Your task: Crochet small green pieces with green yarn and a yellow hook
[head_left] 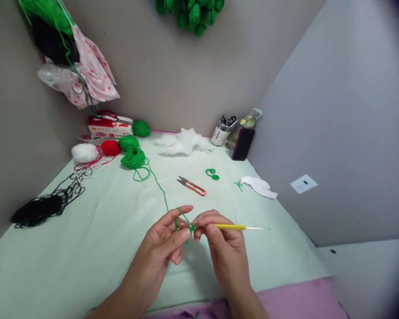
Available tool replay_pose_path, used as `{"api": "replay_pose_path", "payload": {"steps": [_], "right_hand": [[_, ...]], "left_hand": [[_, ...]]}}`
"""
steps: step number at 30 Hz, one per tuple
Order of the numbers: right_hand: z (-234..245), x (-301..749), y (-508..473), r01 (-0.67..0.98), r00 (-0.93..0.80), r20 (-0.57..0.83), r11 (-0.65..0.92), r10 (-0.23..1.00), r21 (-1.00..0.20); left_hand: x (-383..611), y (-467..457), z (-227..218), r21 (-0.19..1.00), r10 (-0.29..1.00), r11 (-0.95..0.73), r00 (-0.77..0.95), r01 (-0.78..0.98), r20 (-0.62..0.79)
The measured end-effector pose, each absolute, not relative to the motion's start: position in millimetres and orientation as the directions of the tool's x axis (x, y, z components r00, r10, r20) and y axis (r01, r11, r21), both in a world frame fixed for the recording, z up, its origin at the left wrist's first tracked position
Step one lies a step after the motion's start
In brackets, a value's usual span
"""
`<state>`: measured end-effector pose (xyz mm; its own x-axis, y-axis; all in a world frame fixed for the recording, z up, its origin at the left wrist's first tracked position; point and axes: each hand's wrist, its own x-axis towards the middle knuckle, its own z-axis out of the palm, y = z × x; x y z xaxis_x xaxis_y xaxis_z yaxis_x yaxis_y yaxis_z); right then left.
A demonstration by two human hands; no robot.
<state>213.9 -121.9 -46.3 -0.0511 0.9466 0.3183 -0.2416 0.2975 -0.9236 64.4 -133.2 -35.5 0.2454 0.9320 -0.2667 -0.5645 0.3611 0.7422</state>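
My right hand (224, 243) grips a crochet hook (231, 227) by its yellow handle, one metal end sticking out to the right. The hook's other end meets a small piece of green crochet (192, 228) pinched between the thumb and fingers of my left hand (164, 241). Green yarn (162, 190) runs over my raised left index finger and back to a loose green skein (133, 158). Beyond my hands lie orange-handled thread snips (192, 186) and a small curled green crocheted piece (213, 174).
White stuffing (182, 142) lies at the back. At left are black yarn (40, 210), a white ball (85, 153) and a red ball (110, 148). A phone (244, 144) leans by a bottle (249, 120) and pen cup (220, 134). White cloth (259, 187) lies at right.
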Motion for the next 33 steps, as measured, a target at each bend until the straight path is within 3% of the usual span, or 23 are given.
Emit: {"api": "replay_pose_path", "payload": {"steps": [5, 7, 9, 11, 13, 16, 18, 22, 26, 29, 33], "right_hand": [[-41.2, 217.8, -123.1, -0.318, -0.092, 0.252, 0.211, 0.963, -0.924], [-39.1, 219.2, -127.3, -0.204, -0.1, 0.308, 0.284, 0.946, -0.937], [-38.8, 220.4, -132.4, 0.014, -0.126, 0.424, 0.429, 0.897, -0.903], [-40.6, 221.0, -137.2, 0.263, -0.208, 0.56, 0.597, 0.802, -0.758], [-43.7, 220.8, -140.4, 0.448, -0.318, 0.662, 0.723, 0.679, -0.527], [-47.5, 219.3, -141.3, 0.567, -0.438, 0.701, 0.778, 0.563, -0.27], [-49.0, 217.7, -140.0, 0.59, -0.458, 0.692, 0.773, 0.558, -0.232], [-51.7, 214.0, -137.2, 0.588, -0.372, 0.721, 0.749, 0.584, -0.304], [-48.5, 213.3, -135.2, 0.378, -0.156, 0.667, 0.668, 0.728, -0.641], [-42.2, 213.1, -131.3, 0.15, -0.052, 0.539, 0.541, 0.84, -0.828], [-39.7, 209.7, -126.4, 0.109, -0.069, 0.492, 0.497, 0.868, -0.861]], "left_hand": [[57.8, -132.4, -32.6, 0.747, 0.926, 0.374, 0.264, -0.55, -0.269], [56.2, -133.1, -33.1, 0.788, 0.937, 0.346, 0.236, -0.509, -0.258], [55.6, -133.8, -34.3, 0.848, 0.954, 0.299, 0.168, -0.437, -0.249], [55.8, -133.8, -35.7, 0.897, 0.967, 0.253, 0.083, -0.362, -0.24], [56.3, -132.9, -36.9, 0.917, 0.971, 0.228, 0.013, -0.326, -0.237], [56.6, -131.1, -38.5, 0.914, 0.971, 0.213, -0.033, -0.346, -0.238], [56.8, -130.7, -39.5, 0.904, 0.971, 0.214, -0.021, -0.369, -0.238], [56.9, -130.6, -40.2, 0.819, 0.955, 0.296, 0.135, -0.492, -0.264], [54.0, -127.5, -38.7, 0.68, 0.91, 0.415, 0.264, -0.604, -0.321], [53.3, -127.2, -38.2, 0.703, 0.925, 0.379, 0.231, -0.602, -0.302], [58.0, -131.2, -39.8, 0.78, 0.943, 0.333, 0.203, -0.53, -0.264]]}}
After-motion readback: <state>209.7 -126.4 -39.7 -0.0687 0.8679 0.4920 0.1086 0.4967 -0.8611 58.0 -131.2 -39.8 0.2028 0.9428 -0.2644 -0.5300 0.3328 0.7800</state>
